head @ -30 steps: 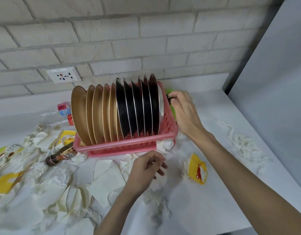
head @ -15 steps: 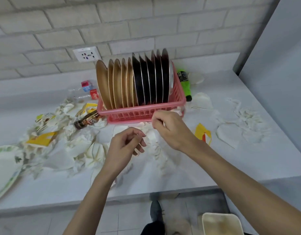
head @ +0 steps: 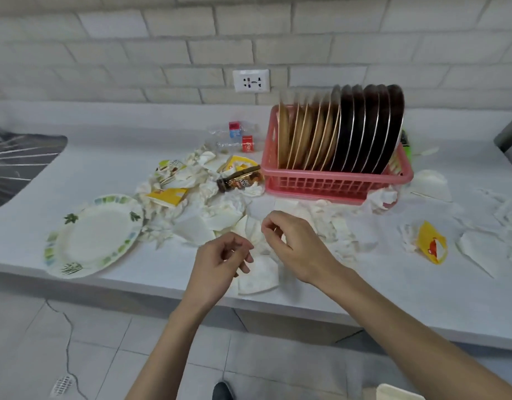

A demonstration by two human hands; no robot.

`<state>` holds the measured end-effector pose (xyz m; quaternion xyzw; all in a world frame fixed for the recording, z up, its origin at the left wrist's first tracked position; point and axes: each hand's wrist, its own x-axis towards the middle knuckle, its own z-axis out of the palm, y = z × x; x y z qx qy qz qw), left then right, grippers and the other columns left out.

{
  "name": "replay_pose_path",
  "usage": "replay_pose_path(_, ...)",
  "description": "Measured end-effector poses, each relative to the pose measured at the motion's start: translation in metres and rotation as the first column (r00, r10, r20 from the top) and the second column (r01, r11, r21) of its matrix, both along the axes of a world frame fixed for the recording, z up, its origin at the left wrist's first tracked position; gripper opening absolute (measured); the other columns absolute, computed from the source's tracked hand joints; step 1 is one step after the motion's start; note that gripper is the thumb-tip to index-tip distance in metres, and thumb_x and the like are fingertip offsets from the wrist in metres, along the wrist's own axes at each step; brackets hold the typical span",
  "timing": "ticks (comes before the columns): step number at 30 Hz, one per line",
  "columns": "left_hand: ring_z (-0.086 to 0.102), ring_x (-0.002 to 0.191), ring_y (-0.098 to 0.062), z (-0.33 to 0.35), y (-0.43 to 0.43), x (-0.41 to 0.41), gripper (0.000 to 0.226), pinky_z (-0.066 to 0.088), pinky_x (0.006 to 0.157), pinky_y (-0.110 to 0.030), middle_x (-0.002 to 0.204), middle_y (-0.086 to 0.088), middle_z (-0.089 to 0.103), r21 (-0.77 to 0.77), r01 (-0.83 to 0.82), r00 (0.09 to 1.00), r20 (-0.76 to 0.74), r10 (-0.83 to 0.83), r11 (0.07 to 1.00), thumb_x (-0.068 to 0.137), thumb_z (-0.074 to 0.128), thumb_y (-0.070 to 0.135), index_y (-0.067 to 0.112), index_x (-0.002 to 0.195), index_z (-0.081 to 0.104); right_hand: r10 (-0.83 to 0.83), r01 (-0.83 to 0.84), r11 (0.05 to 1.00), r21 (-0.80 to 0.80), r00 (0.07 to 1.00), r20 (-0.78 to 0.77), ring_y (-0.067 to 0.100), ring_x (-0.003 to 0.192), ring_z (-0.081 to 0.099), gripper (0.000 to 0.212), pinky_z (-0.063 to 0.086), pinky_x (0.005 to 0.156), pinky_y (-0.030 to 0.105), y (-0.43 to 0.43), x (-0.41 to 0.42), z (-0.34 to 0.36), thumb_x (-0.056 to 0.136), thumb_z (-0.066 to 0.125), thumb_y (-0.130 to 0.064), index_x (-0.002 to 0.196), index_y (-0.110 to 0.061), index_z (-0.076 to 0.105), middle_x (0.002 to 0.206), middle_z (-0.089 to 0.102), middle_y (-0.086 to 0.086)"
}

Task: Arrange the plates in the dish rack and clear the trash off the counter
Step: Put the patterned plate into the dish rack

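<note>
Plates (head: pixel 344 131) fill the pink rack (head: pixel 329 183); left hand (head: pixel 220 264), right hand (head: pixel 298 243) hover loosely curled, empty.

The left hand (head: pixel 223 261) and the right hand (head: pixel 292 246) are both bare. Behind each wrist, the left forearm (head: pixel 168 342) and the right forearm (head: pixel 393 327) are uncovered as far as the lower edge of the view. Below the left hand, on the tiled floor (head: pixel 75 342), is the rounded toe of a dark shoe (head: pixel 222 390).
</note>
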<state>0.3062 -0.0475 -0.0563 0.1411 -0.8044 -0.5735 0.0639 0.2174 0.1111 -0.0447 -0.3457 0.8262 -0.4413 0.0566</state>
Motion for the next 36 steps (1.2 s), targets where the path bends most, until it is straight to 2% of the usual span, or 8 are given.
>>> replay_pose_path(5,0.067,0.066,-0.016,-0.018,-0.077,0.029,0.017,0.048,0.060,-0.021,0.074,0.000,0.071,-0.077,-0.062,0.996,0.064,0.067,0.995,0.094,0.060,0.010,0.015,0.081,0.069,-0.014,0.017,1.000,-0.013,0.984,0.179,0.012,0.079,0.055,0.009,0.046,0.068,0.027,-0.067,0.035,-0.031,0.100,0.047,-0.026,0.106,-0.027,0.053,0.089,0.058,-0.010)
replay_pose_path(8,0.066,0.067,-0.011,-0.034,-0.140,0.047,0.033,0.050,0.064,-0.027,0.070,0.003,0.071,-0.150,-0.126,0.983,0.116,0.144,0.981,0.098,0.059,0.022,0.012,0.068,0.069,0.004,-0.006,1.000,0.008,0.977,0.213,0.006,0.087,0.055,0.015,0.045,0.070,0.018,-0.114,0.051,-0.056,0.101,0.048,-0.025,0.113,-0.024,0.057,0.096,0.060,-0.010)
replay_pose_path(12,0.065,0.070,-0.005,-0.055,-0.235,0.058,0.032,0.046,0.064,-0.025,0.072,0.007,0.071,-0.260,-0.257,0.949,0.113,0.294,0.931,0.096,0.062,0.024,0.013,0.067,0.071,0.070,-0.093,0.976,0.198,0.990,0.123,0.006,0.117,0.047,0.032,0.041,0.094,0.023,-0.175,0.056,-0.091,0.099,0.048,-0.022,0.130,-0.016,0.054,0.128,0.052,-0.006)
replay_pose_path(17,0.063,0.100,-0.021,-0.074,-0.355,0.048,0.006,0.050,0.083,-0.037,0.110,0.002,0.068,-0.463,-0.326,0.923,0.030,0.383,0.824,0.090,0.069,0.020,0.016,0.094,0.067,0.115,-0.059,0.826,0.560,0.991,-0.064,0.030,0.136,0.028,0.045,0.035,0.105,0.039,-0.226,0.061,-0.129,0.094,0.048,-0.024,0.137,-0.009,0.046,0.147,0.032,0.012)
replay_pose_path(22,0.040,0.129,-0.039,-0.091,-0.431,0.023,0.053,0.039,0.101,-0.055,0.141,-0.014,0.045,-0.714,-0.274,0.860,0.119,0.497,0.645,0.086,0.073,0.027,0.012,0.132,0.051,0.069,0.143,0.742,0.655,0.955,-0.287,0.035,0.108,0.052,0.057,0.047,0.085,0.043,-0.240,0.075,-0.150,0.089,0.060,-0.042,0.139,-0.017,0.051,0.135,0.050,0.017)
replay_pose_path(25,0.038,0.135,-0.036,-0.105,-0.441,0.014,0.070,0.038,0.107,-0.054,0.146,-0.014,0.043,-0.611,-0.317,0.795,0.246,0.555,0.725,0.087,0.071,0.038,0.013,0.144,0.040,0.022,0.249,0.732,0.634,0.922,-0.388,0.032,0.097,0.049,0.053,0.045,0.076,0.042,-0.253,0.075,-0.150,0.087,0.063,-0.047,0.132,-0.021,0.057,0.121,0.053,0.014)
replay_pose_path(31,0.054,0.121,-0.037,-0.096,-0.463,0.004,0.059,0.044,0.101,-0.045,0.134,-0.016,0.058,-0.494,-0.333,0.784,0.328,0.527,0.803,0.088,0.071,0.035,0.008,0.137,0.051,0.006,0.316,0.723,0.614,0.886,-0.463,0.031,0.096,0.046,0.052,0.044,0.075,0.042,-0.259,0.079,-0.151,0.088,0.060,-0.050,0.131,-0.022,0.056,0.117,0.052,0.013)
replay_pose_path(36,0.058,0.079,-0.028,-0.073,-0.466,0.025,0.019,0.050,0.062,-0.035,0.097,-0.010,0.063,-0.194,-0.442,0.854,0.209,0.477,0.876,0.090,0.070,0.022,0.028,0.094,0.052,-0.003,0.335,0.718,0.610,0.878,-0.479,0.030,0.092,0.045,0.051,0.045,0.077,0.043,-0.260,0.083,-0.152,0.090,0.058,-0.048,0.133,-0.020,0.057,0.114,0.053,0.013)
